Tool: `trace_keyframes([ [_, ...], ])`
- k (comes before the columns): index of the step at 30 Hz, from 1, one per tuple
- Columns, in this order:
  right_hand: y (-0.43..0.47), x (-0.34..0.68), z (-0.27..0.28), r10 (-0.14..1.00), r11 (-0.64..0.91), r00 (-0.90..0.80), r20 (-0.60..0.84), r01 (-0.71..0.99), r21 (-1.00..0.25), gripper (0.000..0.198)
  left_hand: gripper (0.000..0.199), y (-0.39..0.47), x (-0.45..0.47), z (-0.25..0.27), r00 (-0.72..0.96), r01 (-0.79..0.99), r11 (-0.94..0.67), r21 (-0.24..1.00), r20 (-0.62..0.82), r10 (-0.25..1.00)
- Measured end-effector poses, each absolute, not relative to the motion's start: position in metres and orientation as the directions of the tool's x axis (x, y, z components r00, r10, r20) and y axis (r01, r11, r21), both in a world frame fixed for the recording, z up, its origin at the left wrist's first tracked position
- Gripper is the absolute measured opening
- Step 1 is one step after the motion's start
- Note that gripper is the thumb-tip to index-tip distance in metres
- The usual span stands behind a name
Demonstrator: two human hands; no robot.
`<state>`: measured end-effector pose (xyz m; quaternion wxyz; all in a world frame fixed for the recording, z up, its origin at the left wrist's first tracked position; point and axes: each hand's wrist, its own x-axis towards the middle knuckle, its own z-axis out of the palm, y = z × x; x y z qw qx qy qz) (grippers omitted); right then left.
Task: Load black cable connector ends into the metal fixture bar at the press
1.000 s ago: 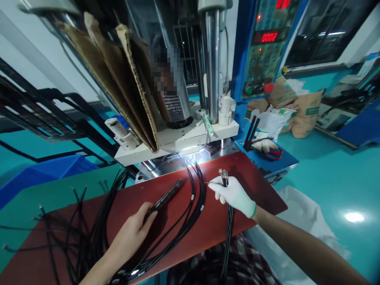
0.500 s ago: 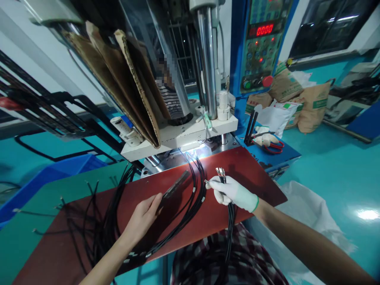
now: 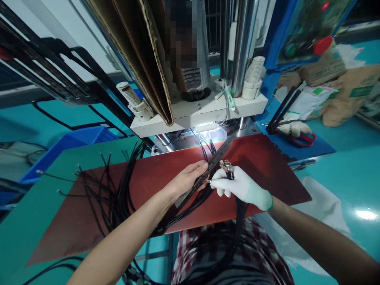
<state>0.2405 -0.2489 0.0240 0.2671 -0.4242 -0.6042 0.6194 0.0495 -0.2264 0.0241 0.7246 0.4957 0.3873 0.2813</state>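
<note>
My bare left hand (image 3: pixel 190 178) is closed around a long dark metal bar (image 3: pixel 220 155), which slants across the red board. My right hand (image 3: pixel 242 186), in a white glove, grips a bundle of black cables (image 3: pixel 240 213). Their metal connector ends (image 3: pixel 227 166) stick up above the fingers, and one small connector (image 3: pixel 209 181) pokes out at the thumb and fingertips, close to the bar. Below the glove the cables hang down over my lap. More black cables (image 3: pixel 190 209) run under the bar and my left hand toward the lit press opening.
The press plate (image 3: pixel 190 118) and its lit gap stand behind the red board (image 3: pixel 154 174). Loose black cables (image 3: pixel 109 198) lie at the left. A blue bin (image 3: pixel 71 150) is beyond them. Red-handled scissors (image 3: pixel 305 139) rest on the blue ledge at right. A person stands behind the press.
My left hand has moved right and forward with the bar, bringing it beside my right hand. The right hand still holds the cables. The view has tilted down and come closer.
</note>
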Motion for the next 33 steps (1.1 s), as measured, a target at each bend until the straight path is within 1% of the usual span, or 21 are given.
trace_keyframes([
  [4, -0.251, 0.225, 0.027, 0.821, -0.227, -0.499, -0.278, 0.161, -0.960, 0.021, 0.043, -0.224, 0.060, 0.019, 0.413, -0.097, 0.320, 0.943, -0.254, 0.875],
  [6, -0.253, 0.221, 0.028, 0.816, -0.232, -0.506, -0.280, 0.157, -0.960, 0.021, 0.041, -0.224, 0.063, 0.019, 0.370, -0.125, 0.279, 0.952, -0.217, 0.904],
  [9, -0.256, 0.218, 0.027, 0.814, -0.228, -0.513, -0.274, 0.152, -0.962, 0.020, 0.038, -0.224, 0.065, 0.018, 0.335, -0.156, 0.276, 0.948, -0.212, 0.918],
  [12, -0.259, 0.216, 0.025, 0.812, -0.275, -0.487, -0.323, 0.169, -0.946, 0.020, 0.037, -0.225, 0.065, 0.016, 0.308, -0.177, 0.271, 0.946, -0.209, 0.928],
  [15, -0.262, 0.214, 0.025, 0.812, -0.316, -0.451, -0.370, 0.193, -0.929, 0.018, 0.037, -0.226, 0.066, 0.015, 0.283, -0.158, 0.257, 0.954, -0.205, 0.937],
  [18, -0.266, 0.210, 0.026, 0.835, -0.300, -0.411, -0.365, 0.216, -0.929, 0.019, 0.036, -0.227, 0.067, 0.014, 0.270, -0.134, 0.236, 0.962, -0.194, 0.943],
  [20, -0.268, 0.208, 0.026, 0.852, -0.277, -0.383, -0.356, 0.246, -0.929, 0.023, 0.035, -0.229, 0.069, 0.014, 0.239, -0.105, 0.183, 0.977, -0.154, 0.959],
  [23, -0.270, 0.206, 0.024, 0.856, -0.275, -0.364, -0.367, 0.281, -0.919, 0.023, 0.032, -0.231, 0.071, 0.013, 0.186, 0.012, 0.063, 0.998, -0.064, 0.981],
  [25, -0.269, 0.206, 0.023, 0.850, -0.294, -0.362, -0.383, 0.277, -0.915, 0.020, 0.031, -0.233, 0.072, 0.012, 0.179, 0.095, 0.027, 0.995, -0.044, 0.983],
  [27, -0.268, 0.208, 0.021, 0.833, -0.310, -0.387, -0.395, 0.264, -0.913, 0.020, 0.031, -0.233, 0.072, 0.010, 0.187, 0.126, 0.036, 0.991, -0.059, 0.981],
  [29, -0.268, 0.210, 0.019, 0.808, -0.305, -0.435, -0.396, 0.267, -0.914, 0.023, 0.030, -0.232, 0.072, 0.007, 0.204, 0.107, 0.052, 0.993, -0.073, 0.976],
  [31, -0.269, 0.213, 0.017, 0.816, -0.268, -0.447, -0.367, 0.270, -0.925, 0.027, 0.031, -0.229, 0.071, 0.002, 0.231, 0.065, 0.076, 0.995, -0.089, 0.969],
  [33, -0.272, 0.217, 0.015, 0.885, -0.226, -0.353, -0.304, 0.247, -0.942, 0.030, 0.033, -0.227, 0.070, -0.003, 0.269, 0.008, 0.110, 0.994, -0.108, 0.957],
])
